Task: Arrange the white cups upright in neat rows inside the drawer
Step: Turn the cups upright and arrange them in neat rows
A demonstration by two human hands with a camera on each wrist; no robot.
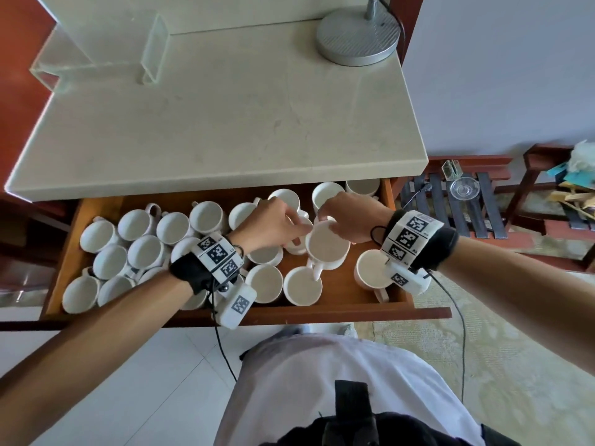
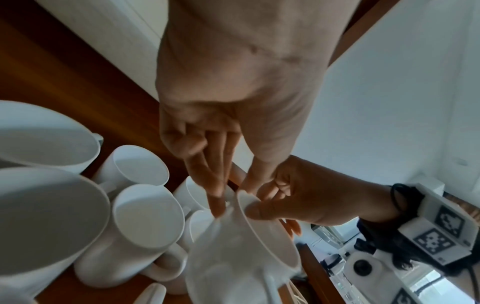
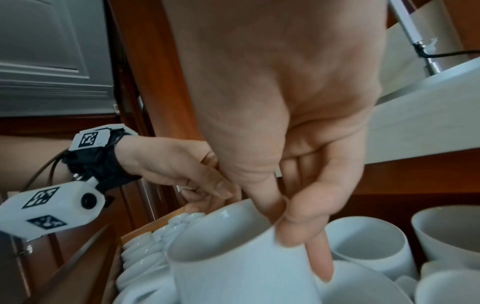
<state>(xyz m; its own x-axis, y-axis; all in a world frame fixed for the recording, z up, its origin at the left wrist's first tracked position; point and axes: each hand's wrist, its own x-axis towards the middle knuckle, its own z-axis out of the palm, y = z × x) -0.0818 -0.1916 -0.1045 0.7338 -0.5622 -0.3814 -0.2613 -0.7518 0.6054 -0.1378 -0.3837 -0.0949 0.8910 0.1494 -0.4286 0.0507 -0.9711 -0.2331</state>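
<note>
Many white cups (image 1: pixel 145 246) stand upright and crowded in the open wooden drawer (image 1: pixel 322 312); most fill its left half. My right hand (image 1: pixel 328 225) pinches the far rim of one white cup (image 1: pixel 325 244) and holds it tilted above the drawer's middle, handle towards me. In the right wrist view the thumb is inside this cup (image 3: pixel 233 267) and a finger lies down its outer wall. My left hand (image 1: pixel 296 225) is just left of it. Its fingers (image 2: pixel 217 201) point down nearly straight and their tips touch the cup's (image 2: pixel 233 257) wall by the rim.
A pale stone countertop (image 1: pixel 225 123) overhangs the drawer's back, with a round metal lamp base (image 1: pixel 357 37) and a clear acrylic stand (image 1: pixel 96 59) on it. A slatted wooden rack (image 1: pixel 450 201) stands to the right. Bare wood (image 1: pixel 351 284) shows in the drawer's right half.
</note>
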